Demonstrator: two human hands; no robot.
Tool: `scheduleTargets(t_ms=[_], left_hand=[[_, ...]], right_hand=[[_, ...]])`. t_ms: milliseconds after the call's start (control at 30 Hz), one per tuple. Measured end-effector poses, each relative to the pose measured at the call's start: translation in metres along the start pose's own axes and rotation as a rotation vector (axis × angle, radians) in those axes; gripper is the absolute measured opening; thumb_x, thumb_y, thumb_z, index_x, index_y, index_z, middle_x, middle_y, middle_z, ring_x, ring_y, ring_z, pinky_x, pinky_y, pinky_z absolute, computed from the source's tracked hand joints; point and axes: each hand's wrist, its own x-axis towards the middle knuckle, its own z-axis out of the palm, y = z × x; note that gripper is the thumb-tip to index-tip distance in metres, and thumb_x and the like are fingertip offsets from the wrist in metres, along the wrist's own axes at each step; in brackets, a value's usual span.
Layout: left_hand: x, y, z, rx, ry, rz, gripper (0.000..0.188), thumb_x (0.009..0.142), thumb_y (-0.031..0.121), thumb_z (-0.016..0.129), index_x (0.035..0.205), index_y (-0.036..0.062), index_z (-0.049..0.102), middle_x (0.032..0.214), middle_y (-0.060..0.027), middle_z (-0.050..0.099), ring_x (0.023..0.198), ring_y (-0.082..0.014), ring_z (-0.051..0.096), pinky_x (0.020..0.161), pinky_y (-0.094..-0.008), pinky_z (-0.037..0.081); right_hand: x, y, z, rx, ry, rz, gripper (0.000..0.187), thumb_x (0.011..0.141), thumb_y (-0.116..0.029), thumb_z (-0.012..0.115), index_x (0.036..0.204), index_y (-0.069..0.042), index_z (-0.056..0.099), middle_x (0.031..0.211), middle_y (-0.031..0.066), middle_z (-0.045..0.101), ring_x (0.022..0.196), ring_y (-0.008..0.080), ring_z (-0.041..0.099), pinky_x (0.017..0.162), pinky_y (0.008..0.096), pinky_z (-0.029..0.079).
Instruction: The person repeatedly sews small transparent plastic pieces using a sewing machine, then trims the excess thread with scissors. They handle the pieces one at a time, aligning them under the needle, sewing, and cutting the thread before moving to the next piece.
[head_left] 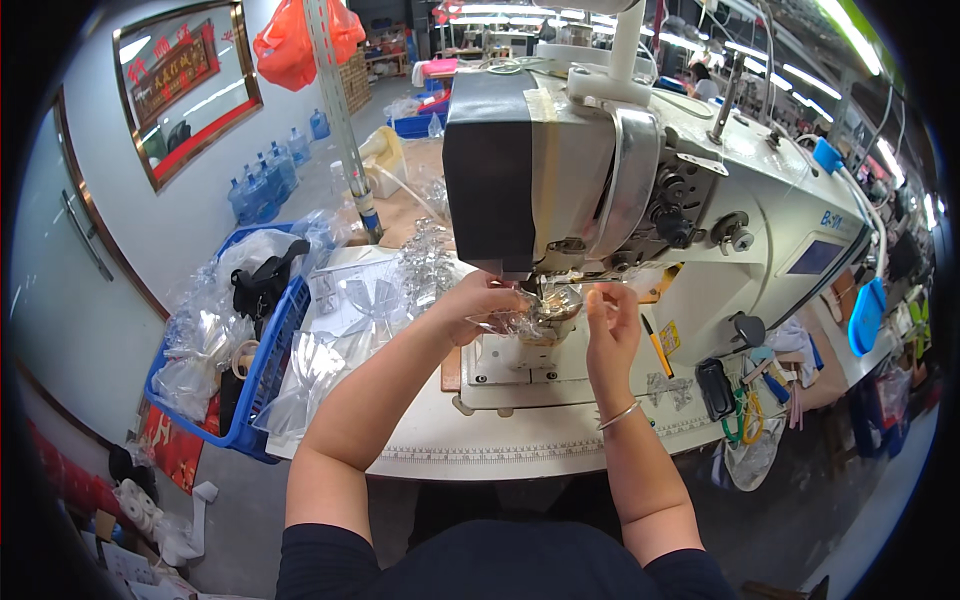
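A large white industrial sewing machine (760,190) with a dark front cover stands before me. Beside its needle area my left hand (482,306) is closed on a clear, shiny plastic piece (512,322), which reaches under the presser foot over the raised metal post (540,350). Across from it, my right hand (612,318) is raised with thumb and forefinger pinched together close to the needle. Whatever those fingers hold is too small to make out. The fingertips of my left hand are partly hidden by the plastic and the machine head.
Clear plastic pieces (318,375) lie on the table's left, beside a blue basket (272,385) of plastic and dark items. On the right are a yellow-and-black pen (656,348), scissors with green handles (738,418) and a black case (715,388). A metal pole (340,110) rises behind the table.
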Motion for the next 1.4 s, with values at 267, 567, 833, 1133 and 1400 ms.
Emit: scheduleTargets(t_ms=[267,567,833,1133,1400], left_hand=[[0.007,-0.007,0.005,-0.094,0.039,0.037,0.018,0.077,0.007,0.064,0.093,0.0006,0.058,0.084,-0.0069,0.061,0.067,-0.0134,0.060,0.054,-0.0254,0.047],[-0.017,-0.021,0.027,-0.527,0.196,-0.046,0.012,0.085,0.008,0.059,0.091,-0.0006,0.055,0.087,-0.0080,0.059,0.078,-0.0199,0.064,0.065,-0.0211,0.056],[-0.008,-0.041,0.022,-0.919,0.276,-0.010,0.016,0.091,0.005,0.047,0.100,-0.0059,0.041,0.101,-0.0209,0.052,0.091,-0.0291,0.061,0.070,-0.0247,0.059],[-0.003,-0.039,0.012,-1.118,0.124,-0.108,0.022,0.090,0.010,0.053,0.093,-0.0114,0.052,0.092,-0.0174,0.058,0.087,-0.0253,0.061,0.071,-0.0250,0.059],[-0.003,-0.040,0.008,-1.179,0.041,-0.136,0.026,0.092,0.013,0.052,0.094,-0.0127,0.051,0.093,-0.0189,0.058,0.087,-0.0256,0.061,0.073,-0.0268,0.059]], right_hand=[[0.036,0.027,-0.001,0.208,-0.322,0.450,0.022,0.085,-0.012,0.062,0.099,0.004,0.057,0.089,0.0046,0.062,0.082,0.0102,0.058,0.073,0.0223,0.046],[-0.097,0.033,-0.136,-1.096,-0.383,0.023,0.031,0.065,-0.012,0.075,0.094,-0.006,0.067,0.094,0.0098,0.061,0.097,0.0284,0.053,0.087,0.0375,0.043],[-0.094,0.043,-0.133,-0.646,-0.112,0.025,0.007,0.085,-0.006,0.057,0.088,-0.002,0.061,0.084,0.0144,0.058,0.079,0.0330,0.057,0.067,0.0390,0.046],[-0.024,-0.019,-0.046,-0.461,-0.349,-0.090,0.027,0.090,-0.018,0.053,0.110,-0.001,0.055,0.096,0.0180,0.051,0.087,0.0371,0.056,0.075,0.0375,0.049],[-0.015,-0.040,-0.029,-0.859,-0.331,-0.357,0.015,0.081,-0.013,0.059,0.092,-0.004,0.061,0.090,0.0124,0.054,0.074,0.0289,0.060,0.062,0.0378,0.051]])
